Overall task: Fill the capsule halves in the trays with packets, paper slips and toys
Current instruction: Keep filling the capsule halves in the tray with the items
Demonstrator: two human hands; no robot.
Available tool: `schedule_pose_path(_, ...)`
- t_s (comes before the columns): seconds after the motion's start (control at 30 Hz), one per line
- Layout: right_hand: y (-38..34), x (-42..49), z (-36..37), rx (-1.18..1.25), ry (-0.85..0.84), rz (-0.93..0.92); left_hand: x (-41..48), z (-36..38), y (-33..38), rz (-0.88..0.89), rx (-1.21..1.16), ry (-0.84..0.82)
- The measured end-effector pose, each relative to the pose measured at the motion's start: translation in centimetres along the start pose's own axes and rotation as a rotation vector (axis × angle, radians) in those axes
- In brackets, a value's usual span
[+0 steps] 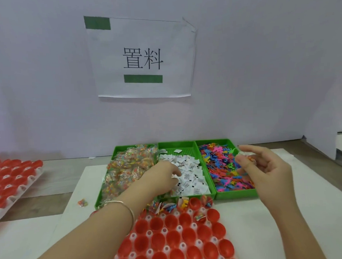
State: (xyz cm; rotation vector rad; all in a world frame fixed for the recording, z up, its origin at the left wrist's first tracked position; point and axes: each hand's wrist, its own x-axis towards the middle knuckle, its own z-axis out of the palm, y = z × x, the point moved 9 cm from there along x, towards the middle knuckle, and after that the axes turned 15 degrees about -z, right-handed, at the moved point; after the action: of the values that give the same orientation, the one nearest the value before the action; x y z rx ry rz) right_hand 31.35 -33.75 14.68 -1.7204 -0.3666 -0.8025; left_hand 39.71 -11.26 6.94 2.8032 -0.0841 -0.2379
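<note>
Three green bins stand at the back of the table. The left bin [99, 196] holds clear packets of coloured bits [127, 169], the middle bin [176, 144] holds white paper slips [191, 179], and the right bin [236, 195] holds small coloured toys [219, 162]. In front lies a white tray [148, 232] of red capsule halves [171, 222]; its far row has several halves filled. My left hand [160, 176] reaches into the slips and pinches one. Over the toy bin, my right hand [264, 164] holds a small packet between its curled fingers.
A second tray of red capsule halves [11, 179] sits at the far left. One loose packet [82, 202] lies on the white mat by the left bin. A paper sign [142, 58] hangs on the wall behind.
</note>
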Motion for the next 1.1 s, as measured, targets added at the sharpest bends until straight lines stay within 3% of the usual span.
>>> schedule_pose_path(0.2, 0.8, 0.6, -0.3, -0.051, -0.024, -0.032, 1.6, 2.5, 1.4, -0.005, 0.196, -0.087)
schedule_pose_path(0.37, 1.2, 0.9, -1.4, -0.038, 0.026, -0.031, 2.5, 2.3, 1.0, -0.039, 0.207, -0.101)
schedule_pose_path(0.63, 2.4, 0.9, -1.6, 0.018, 0.059, 0.006, 2.3, -0.1, -0.6, -0.069, 0.018, -0.033)
schedule_pose_path(0.97, 3.1, -0.1, 2.1, 0.13, -0.096, 0.097, 0.3, -3.8, -2.6, -0.106, -0.226, 0.193)
schedule_pose_path(1.1, 3.2, -0.3, 2.9, 0.22, -0.097, 0.151, -1.8, -4.9, -3.4, -0.143, -0.518, 0.329)
